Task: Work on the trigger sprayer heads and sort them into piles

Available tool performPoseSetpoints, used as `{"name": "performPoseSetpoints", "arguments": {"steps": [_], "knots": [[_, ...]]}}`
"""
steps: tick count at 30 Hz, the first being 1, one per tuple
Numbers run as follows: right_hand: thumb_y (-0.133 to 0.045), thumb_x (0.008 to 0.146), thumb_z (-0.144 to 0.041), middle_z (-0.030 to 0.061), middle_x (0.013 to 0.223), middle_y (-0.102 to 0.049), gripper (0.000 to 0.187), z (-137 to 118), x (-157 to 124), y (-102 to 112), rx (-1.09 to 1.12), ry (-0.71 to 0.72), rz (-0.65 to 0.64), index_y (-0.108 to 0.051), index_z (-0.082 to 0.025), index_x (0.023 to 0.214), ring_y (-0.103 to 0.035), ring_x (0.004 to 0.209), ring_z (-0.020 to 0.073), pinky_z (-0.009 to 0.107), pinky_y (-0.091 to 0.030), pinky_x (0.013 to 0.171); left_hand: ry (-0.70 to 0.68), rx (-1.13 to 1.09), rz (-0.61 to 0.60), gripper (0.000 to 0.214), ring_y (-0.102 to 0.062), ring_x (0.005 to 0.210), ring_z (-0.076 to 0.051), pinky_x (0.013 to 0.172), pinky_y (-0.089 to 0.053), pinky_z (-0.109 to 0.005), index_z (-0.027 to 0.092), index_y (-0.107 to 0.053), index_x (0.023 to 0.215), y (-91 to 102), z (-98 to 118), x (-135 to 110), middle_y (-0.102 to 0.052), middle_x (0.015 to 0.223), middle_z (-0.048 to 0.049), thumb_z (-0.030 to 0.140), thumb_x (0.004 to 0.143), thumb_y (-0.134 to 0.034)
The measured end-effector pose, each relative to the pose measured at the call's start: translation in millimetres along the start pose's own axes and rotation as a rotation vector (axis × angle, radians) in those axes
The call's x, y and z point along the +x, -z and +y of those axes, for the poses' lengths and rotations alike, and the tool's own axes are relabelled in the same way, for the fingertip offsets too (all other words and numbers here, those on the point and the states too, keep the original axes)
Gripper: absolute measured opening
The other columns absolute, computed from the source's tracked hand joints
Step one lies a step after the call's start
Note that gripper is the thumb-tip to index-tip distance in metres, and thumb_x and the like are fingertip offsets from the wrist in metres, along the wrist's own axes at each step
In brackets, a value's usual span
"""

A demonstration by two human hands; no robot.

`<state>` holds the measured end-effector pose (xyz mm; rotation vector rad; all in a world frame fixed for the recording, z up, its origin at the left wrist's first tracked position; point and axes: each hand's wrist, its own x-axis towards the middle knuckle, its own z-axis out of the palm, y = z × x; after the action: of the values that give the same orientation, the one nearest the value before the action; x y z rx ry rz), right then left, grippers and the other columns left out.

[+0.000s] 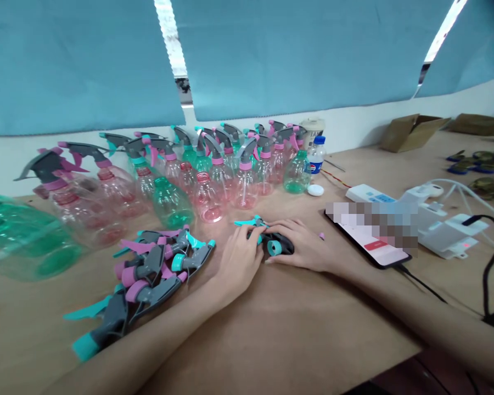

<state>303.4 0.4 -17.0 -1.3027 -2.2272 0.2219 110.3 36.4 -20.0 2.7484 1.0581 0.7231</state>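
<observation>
Both my hands rest on the brown table around one grey spray trigger head (276, 244) with a teal collar and a teal lever. My left hand (239, 258) curls its fingers against the head's left side. From the right, my right hand (302, 246) lies over it with fingers wrapped round its body. A pile of several grey trigger heads (156, 269) with pink and teal parts lies to the left of my left hand. Behind it stand several clear pink and green spray bottles (214, 175), many with triggers fitted.
A phone (370, 236) lies right of my right hand with a cable attached. Beyond it are a white power strip (448, 233), a small water bottle (316, 156), a white cap (315, 190) and cardboard boxes (411, 131). Green bottles (20, 236) lie at the far left.
</observation>
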Motion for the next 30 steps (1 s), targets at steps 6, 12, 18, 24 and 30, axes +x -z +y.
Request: {"name": "performPoseSetpoints", "arguments": {"steps": [6,12,18,24,30], "knots": [[-0.067,0.074,-0.054,0.009,0.123,-0.06,0.056,-2.8,-4.5,6.6,0.044,-0.109,0.03,-0.053,-0.023,0.119,-0.054,0.116,0.0281,0.046,-0.041,0.097,0.057,0.019,0.012,0.031,-0.056,0.1,-0.027,0.083,-0.049,-0.043,0.018,-0.052,0.115,4.4,-4.5,-0.4,-0.056,0.109,-0.01,0.009,0.086,-0.048],[-0.065,0.075,-0.054,0.0102,0.126,-0.059,0.055,4.4,-5.9,4.3,-0.016,-0.187,0.077,-0.053,-0.022,0.119,-0.052,0.12,0.029,0.048,-0.041,0.098,0.061,-0.005,0.017,0.032,-0.056,0.102,-0.026,0.086,-0.048,-0.041,0.02,-0.049,0.115,8.1,-0.3,-7.1,-0.057,0.111,-0.0077,0.011,0.084,-0.054],[-0.066,0.072,-0.059,0.0103,0.127,-0.058,0.062,4.7,-6.3,6.7,-0.065,-0.187,0.02,-0.053,-0.022,0.121,-0.051,0.121,0.0304,0.049,-0.041,0.099,0.052,-0.078,-0.025,0.023,-0.056,0.102,-0.025,0.087,-0.047,-0.043,0.021,-0.052,0.107,22.2,2.7,-32.2,-0.059,0.108,-0.0054,0.015,0.085,-0.056],[-0.062,0.077,-0.058,0.01,0.131,-0.056,0.059,5.5,-8.8,7.3,-0.045,-0.173,0.014,-0.053,-0.023,0.123,-0.049,0.123,0.0299,0.048,-0.04,0.1,0.009,-0.137,-0.081,0.026,-0.056,0.104,-0.022,0.088,-0.048,-0.04,0.022,-0.053,0.108,42.9,1.1,-59.5,-0.059,0.107,-0.0041,0.011,0.085,-0.052],[-0.06,0.081,-0.053,0.0085,0.127,-0.059,0.048,-3.3,-4.2,2.8,-0.02,-0.11,0.019,-0.057,-0.024,0.119,-0.053,0.12,0.0277,0.048,-0.04,0.1,-0.086,-0.17,-0.065,0.036,-0.055,0.109,-0.019,0.091,-0.049,-0.036,0.026,-0.053,0.116,51.9,-1.1,-76.8,-0.052,0.121,-0.0051,0.006,0.087,-0.043]]}}
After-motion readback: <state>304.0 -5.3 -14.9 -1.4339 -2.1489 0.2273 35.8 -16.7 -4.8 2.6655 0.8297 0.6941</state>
